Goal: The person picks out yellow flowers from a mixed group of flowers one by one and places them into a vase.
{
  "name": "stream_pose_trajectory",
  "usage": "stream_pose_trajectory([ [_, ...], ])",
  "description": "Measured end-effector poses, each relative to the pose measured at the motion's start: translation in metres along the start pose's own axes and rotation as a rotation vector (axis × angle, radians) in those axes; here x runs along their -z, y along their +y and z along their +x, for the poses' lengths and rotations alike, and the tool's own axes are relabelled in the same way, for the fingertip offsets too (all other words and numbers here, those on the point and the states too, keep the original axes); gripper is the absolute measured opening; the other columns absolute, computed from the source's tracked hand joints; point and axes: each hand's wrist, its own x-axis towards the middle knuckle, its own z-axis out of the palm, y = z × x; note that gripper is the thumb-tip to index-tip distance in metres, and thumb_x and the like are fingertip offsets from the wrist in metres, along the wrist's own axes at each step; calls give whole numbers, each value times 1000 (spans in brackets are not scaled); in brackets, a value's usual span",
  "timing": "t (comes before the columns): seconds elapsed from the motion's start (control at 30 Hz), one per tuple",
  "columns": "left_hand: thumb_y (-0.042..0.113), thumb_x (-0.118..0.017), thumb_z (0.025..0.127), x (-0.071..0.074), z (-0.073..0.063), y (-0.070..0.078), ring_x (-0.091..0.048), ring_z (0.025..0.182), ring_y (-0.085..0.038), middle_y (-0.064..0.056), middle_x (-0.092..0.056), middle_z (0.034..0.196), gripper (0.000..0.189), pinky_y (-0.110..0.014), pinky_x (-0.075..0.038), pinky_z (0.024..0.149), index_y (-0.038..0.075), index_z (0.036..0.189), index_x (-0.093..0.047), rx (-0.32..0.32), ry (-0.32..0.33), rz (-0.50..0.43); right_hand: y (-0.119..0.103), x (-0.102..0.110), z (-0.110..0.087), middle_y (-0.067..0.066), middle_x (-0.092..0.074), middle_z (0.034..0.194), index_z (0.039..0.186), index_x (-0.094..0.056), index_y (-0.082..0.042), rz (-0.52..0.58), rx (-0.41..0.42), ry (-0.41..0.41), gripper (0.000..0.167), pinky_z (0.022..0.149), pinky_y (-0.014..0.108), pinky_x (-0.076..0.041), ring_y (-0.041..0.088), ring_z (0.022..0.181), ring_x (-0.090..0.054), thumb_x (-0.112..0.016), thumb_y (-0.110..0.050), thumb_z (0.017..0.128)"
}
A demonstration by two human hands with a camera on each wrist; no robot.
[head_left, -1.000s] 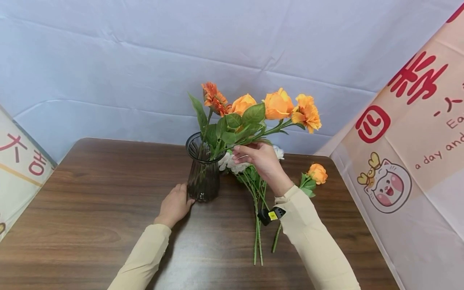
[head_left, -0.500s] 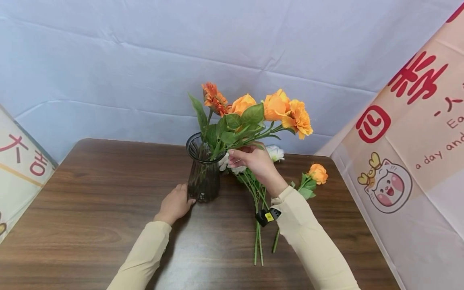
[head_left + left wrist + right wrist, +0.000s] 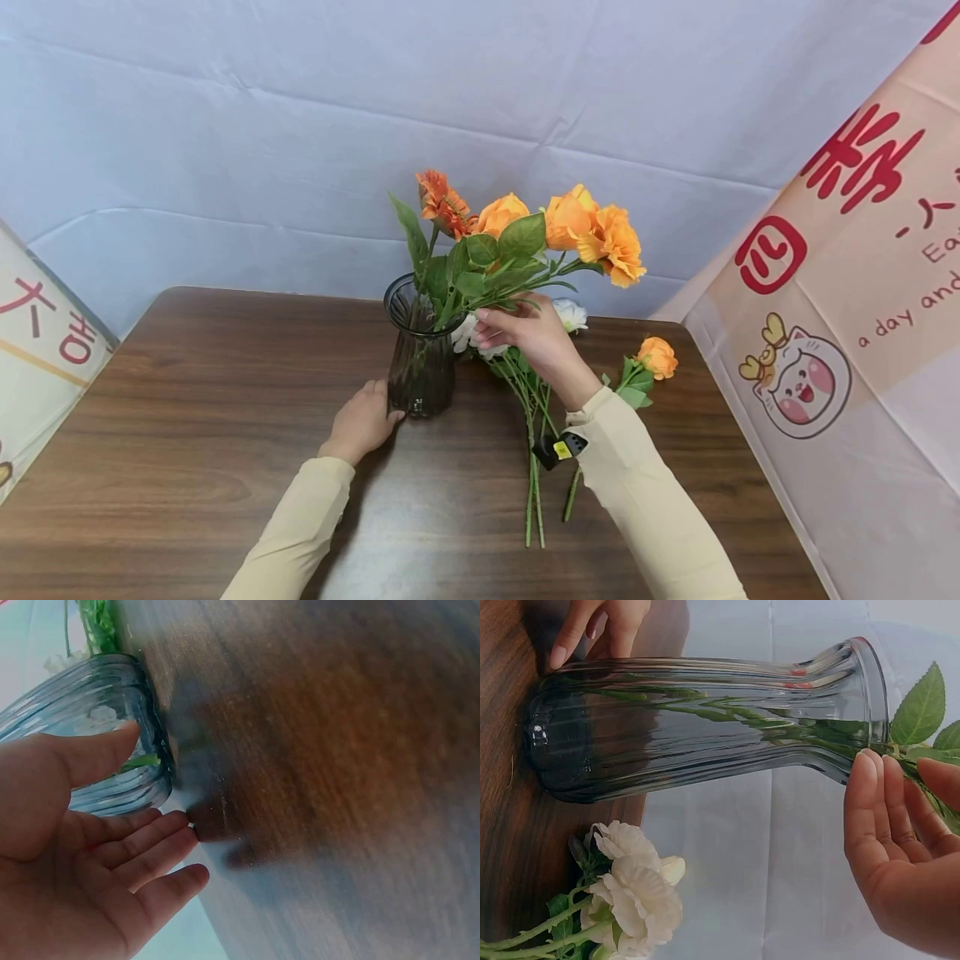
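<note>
A dark ribbed glass vase (image 3: 422,375) stands upright on the table. My left hand (image 3: 363,423) rests beside its base, thumb at the near side, with relaxed, nearly straight fingers (image 3: 161,859) along the glass. At the rim, my right hand (image 3: 536,333) has its thumb and fingers around green stems (image 3: 909,771), the fingertips right at the rim. Those stems lean right out of the vase, carrying an orange ruffled flower (image 3: 615,247) and orange roses (image 3: 572,218). A darker orange flower (image 3: 444,204) rises at the left. The vase's glass shows stems inside.
White flowers (image 3: 634,892) with long green stems lie on the brown table (image 3: 225,400), right of the vase. A single orange rose (image 3: 657,358) lies farther right, partly under the right forearm. A pale cloth (image 3: 375,125) hangs behind, and a printed sheet (image 3: 847,275) stands at the right.
The orange ruffled flower has shifted left and slightly down, together with my right hand. My left hand and the vase have stayed in place.
</note>
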Motion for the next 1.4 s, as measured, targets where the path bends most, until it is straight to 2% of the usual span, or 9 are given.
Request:
stream_pose_trajectory([
  [0.27, 25, -62, 88, 0, 0, 1, -52, 105, -39, -27, -49, 119, 60, -48, -45, 85, -14, 128, -40, -1, 10, -2, -3, 9, -6, 18, -62, 77, 108, -51, 8, -56, -15, 12, 22, 74, 48, -52, 25, 66, -65, -57, 0, 88],
  [0.43, 25, -63, 87, 1, -1, 0, -53, 104, -39, -26, -50, 118, 59, -47, -46, 84, -14, 127, -41, -6, 12, 6, -2, 18, -13, 13, -63, 75, 98, -48, 4, -60, -25, 36, 14, 73, 48, -52, 24, 68, -65, -57, 1, 87],
  [0.5, 25, -62, 88, 2, -2, 0, -52, 106, -39, -27, -49, 119, 59, -47, -45, 85, -14, 127, -41, -4, 8, 7, 0, 22, -15, 12, -63, 74, 95, -49, 3, -65, -21, 44, 11, 70, 43, -54, 22, 67, -64, -57, 1, 88],
  [0.7, 25, -62, 88, 2, -2, 0, -51, 107, -39, -27, -48, 121, 60, -48, -45, 87, -14, 128, -40, -1, 0, 0, 10, 40, -23, 13, -62, 75, 94, -55, 10, -113, -25, 88, 11, 66, 39, -55, 24, 66, -64, -56, 0, 88],
  [0.83, 25, -62, 88, 2, -2, 1, -51, 107, -40, -27, -48, 120, 60, -47, -45, 87, -15, 128, -40, -3, 0, -1, 18, 53, -28, 12, -61, 74, 97, -53, 12, -123, -71, 151, 14, 67, 37, -55, 21, 65, -64, -55, 1, 88],
  [0.97, 24, -61, 88, 3, -2, 1, -50, 109, -40, -28, -47, 122, 60, -48, -44, 88, -15, 128, -39, -1, -6, -8, 26, 65, -34, 11, -61, 76, 103, -51, 15, -176, -107, 202, 20, 66, 35, -55, 18, 65, -64, -55, 1, 89],
  [1.23, 25, -61, 89, 3, -2, 1, -47, 112, -41, -30, -44, 126, 61, -48, -42, 90, -15, 129, -37, 3, -14, -13, 42, 90, -48, 15, -62, 79, 104, -51, 16, -253, -169, 262, 21, 64, 33, -55, 20, 66, -65, -52, 1, 90],
  [1.4, 24, -61, 89, 3, -2, 1, -47, 113, -41, -30, -44, 126, 61, -48, -42, 90, -15, 129, -37, -2, -11, -11, 54, 104, -56, 11, -63, 75, 101, -52, 16, -266, -267, 333, 20, 63, 33, -55, 19, 63, -63, -50, -1, 90],
])
